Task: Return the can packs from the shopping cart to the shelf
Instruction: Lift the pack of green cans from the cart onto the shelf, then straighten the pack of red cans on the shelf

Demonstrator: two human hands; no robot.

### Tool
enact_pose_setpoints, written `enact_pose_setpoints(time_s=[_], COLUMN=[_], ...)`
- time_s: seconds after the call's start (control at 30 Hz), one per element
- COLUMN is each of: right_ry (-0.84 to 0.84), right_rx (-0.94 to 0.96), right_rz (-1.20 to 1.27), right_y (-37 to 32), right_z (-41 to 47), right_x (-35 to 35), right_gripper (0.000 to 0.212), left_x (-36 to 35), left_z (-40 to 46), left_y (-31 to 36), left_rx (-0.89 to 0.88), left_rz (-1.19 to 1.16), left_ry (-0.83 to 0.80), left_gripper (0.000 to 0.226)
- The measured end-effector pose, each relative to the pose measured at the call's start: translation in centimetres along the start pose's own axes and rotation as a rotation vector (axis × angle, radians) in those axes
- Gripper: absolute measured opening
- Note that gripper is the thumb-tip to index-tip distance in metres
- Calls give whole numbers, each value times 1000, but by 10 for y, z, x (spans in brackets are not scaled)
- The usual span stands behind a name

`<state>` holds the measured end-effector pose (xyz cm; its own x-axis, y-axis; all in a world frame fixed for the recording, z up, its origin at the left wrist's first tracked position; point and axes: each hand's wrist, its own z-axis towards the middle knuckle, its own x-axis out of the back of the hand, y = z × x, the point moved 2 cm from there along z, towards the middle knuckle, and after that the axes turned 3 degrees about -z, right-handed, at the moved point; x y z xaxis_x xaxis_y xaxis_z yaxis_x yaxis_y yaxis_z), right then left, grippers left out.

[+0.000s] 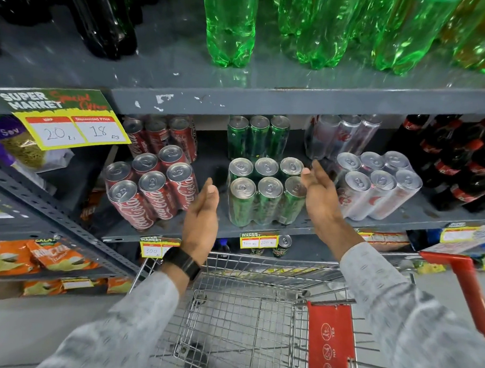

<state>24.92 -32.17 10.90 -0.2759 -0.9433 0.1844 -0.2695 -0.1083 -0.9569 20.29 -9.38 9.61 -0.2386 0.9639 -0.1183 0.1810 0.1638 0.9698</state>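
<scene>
Shelving of grey painted metal is filling the upper frame, its front lip (pixel 295 102) chipped and flecked white. We are looking down over a wire shopping cart (pixel 244 317) with a red handle (pixel 465 282) and a red child-seat flap (pixel 330 343); its basket is showing only bare mesh and grey floor beneath.

On the middle shelf (pixel 417 216) we are listing, left to right: a red can pack (pixel 152 185) leaning towards us, a green can pack (pixel 266 193) standing at the front edge, and a silver can pack (pixel 377 187) tilted to the right. Further packs of the same colours are sitting behind each.

Our left hand (pixel 201 221) is hovering just left of the green can pack, fingers together and straight, palm facing inward, gripping nothing. Our right hand (pixel 321 195) is lying against the pack's right side, fingers loosely spread and slightly curled, not clamped on it. A black watch (pixel 181 260) is sitting on the left wrist; both sleeves are pale grey.

Above, green bottles (pixel 231 27) and dark bottles (pixel 104 16) are standing on the top shelf. Dark cola bottles (pixel 464 163) are crowding the right end. A yellow offer sign (pixel 71 120) is hanging at left, price tags (pixel 258 240) are lining the shelf edge, and orange snack bags (pixel 38 255) are lying lower left
</scene>
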Motion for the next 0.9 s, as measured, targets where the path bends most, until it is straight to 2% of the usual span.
enact_pose_setpoints(time_s=[0.1,0.17,0.23,0.3,0.33,0.4,0.5,0.6,0.67,0.77,0.9], right_ry=[8,-10,-22,-63,-106,-213,-300,-343,-397,-344,-302], right_rx=[272,439,607,721,719,594,217,-17,-46,-50,-47], right_rz=[-242,-385,-464,-481,-472,-422,-258,-95,-51,30,80], right_y=[-31,-55,-77,-89,-90,-82,-61,-39,-27,-18,-9], right_z=[-14,-27,-41,-52,-55,-55,-49,-36,-33,-41,-61], right_x=[-12,-35,-70,-111,-132,-172,-213,-231,-236,-235,-228], right_gripper=[58,57,54,49,48,49,53,44,38,39,40], left_x=[48,84,118,146,157,166,168,175,181,187,193], left_z=[-16,-20,-15,-5,3,21,42,44,45,46,52], left_y=[17,28,31,30,30,28,20,10,5,4,8], left_rx=[-228,-340,-373,-351,-337,-221,49,143,154,155,143], left_rz=[58,81,131,210,249,136,-57,-52,-83,-146,-87], left_ry=[49,218,426,553,578,479,377,238,177,132,87], left_gripper=[37,29,31,43,48,50,46,66,65,47,45])
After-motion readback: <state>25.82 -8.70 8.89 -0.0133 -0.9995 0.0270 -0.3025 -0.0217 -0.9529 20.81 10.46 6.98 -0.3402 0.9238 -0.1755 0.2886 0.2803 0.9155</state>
